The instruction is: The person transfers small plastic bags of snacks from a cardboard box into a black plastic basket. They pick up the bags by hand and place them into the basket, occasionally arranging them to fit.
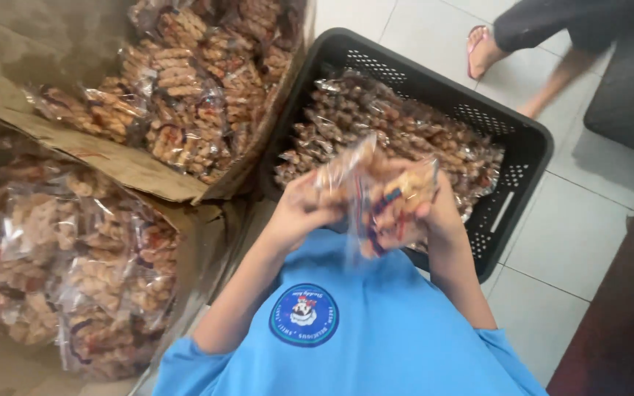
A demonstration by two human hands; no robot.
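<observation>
Both my hands hold one clear plastic packet of brown snack pieces [376,198] in front of my chest. My left hand [304,209] grips its left side and my right hand [434,209] grips its right side. The packet is blurred. It hangs over the near edge of a black plastic crate [533,150], which is filled with several similar packets [398,121]. My blue shirt [376,330] with a round badge fills the bottom of the view.
Two open cardboard boxes stand at the left, the far box [122,165] and the near box [60,257], both full of snack packets. Another person's sandalled foot [482,48] rests on the white floor tiles [574,235] at the top right. A dark surface [625,323] lies at the right.
</observation>
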